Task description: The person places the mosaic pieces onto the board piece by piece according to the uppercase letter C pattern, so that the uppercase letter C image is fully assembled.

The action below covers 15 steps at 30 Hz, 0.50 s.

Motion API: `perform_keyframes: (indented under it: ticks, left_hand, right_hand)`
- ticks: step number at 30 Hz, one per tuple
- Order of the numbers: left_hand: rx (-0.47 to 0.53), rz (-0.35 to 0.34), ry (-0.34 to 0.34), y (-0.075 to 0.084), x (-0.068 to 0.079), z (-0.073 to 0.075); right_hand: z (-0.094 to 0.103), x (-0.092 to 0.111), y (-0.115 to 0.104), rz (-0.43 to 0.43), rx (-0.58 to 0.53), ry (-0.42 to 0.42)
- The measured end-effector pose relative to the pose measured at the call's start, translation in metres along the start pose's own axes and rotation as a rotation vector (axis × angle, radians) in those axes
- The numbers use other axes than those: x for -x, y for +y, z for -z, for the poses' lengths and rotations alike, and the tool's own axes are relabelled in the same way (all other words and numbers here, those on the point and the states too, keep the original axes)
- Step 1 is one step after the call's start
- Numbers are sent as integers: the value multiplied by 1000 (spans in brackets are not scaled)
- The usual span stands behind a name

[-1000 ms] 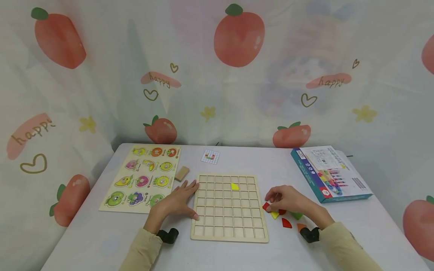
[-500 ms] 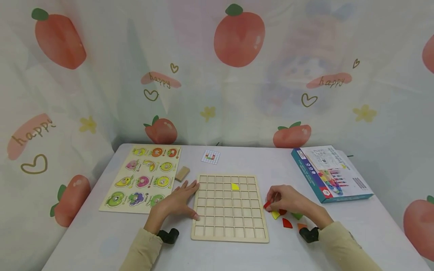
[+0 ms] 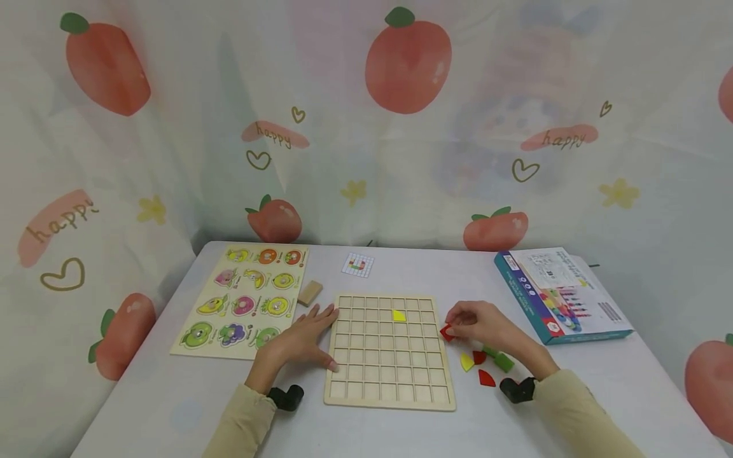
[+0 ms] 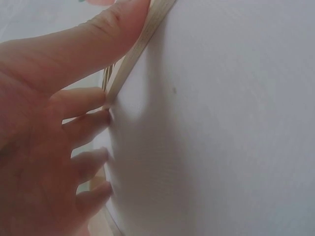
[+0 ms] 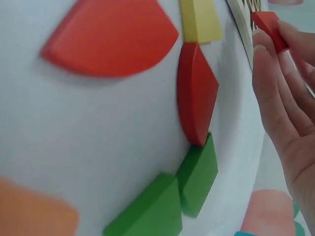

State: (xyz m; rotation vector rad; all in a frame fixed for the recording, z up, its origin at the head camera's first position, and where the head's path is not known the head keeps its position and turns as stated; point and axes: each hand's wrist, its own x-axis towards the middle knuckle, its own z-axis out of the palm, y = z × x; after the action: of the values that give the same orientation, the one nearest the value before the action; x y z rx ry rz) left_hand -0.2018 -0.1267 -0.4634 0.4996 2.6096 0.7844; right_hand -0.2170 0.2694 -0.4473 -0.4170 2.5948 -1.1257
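Note:
My left hand (image 3: 298, 340) lies with fingers spread, thumb and fingertips at the left edge of a wooden grid board (image 3: 387, 357). In the left wrist view, the thumb presses along the board's side. A yellow quarter-circle tile (image 3: 399, 315) sits in one upper cell. Just off the board's right edge, my right hand (image 3: 483, 324) pinches a red tile (image 5: 269, 28) between thumb and fingers. Below that hand lie a loose yellow tile (image 3: 466, 362), a red quarter-circle tile (image 3: 487, 378), another red tile (image 5: 198, 93) and green tiles (image 3: 504, 362). An orange tile (image 5: 34, 211) shows in the right wrist view.
A fruit puzzle board (image 3: 240, 305) lies on the left, with a small wooden block (image 3: 310, 293) beside it. Behind the grid board is a pattern card (image 3: 357, 264). A flat box (image 3: 564, 296) stands at the back right of the white table (image 3: 389, 439).
My right hand has lifted the red tile from beside the loose pieces and moved it up towards the grid board's right edge, uncovering green tiles. My left hand stays put.

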Motion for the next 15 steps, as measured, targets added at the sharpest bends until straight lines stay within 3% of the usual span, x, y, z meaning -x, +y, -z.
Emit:
perform_keyframes:
  ticks: [6,15]
  left_hand:
    - [-22,6,-8,1,-1,0]
    - [-15,2,-3,0,-1,1]
  right_hand:
    - [-7,-12,-5,36,-24,17]
    - [-20,-34,-21,-12,-24,25]
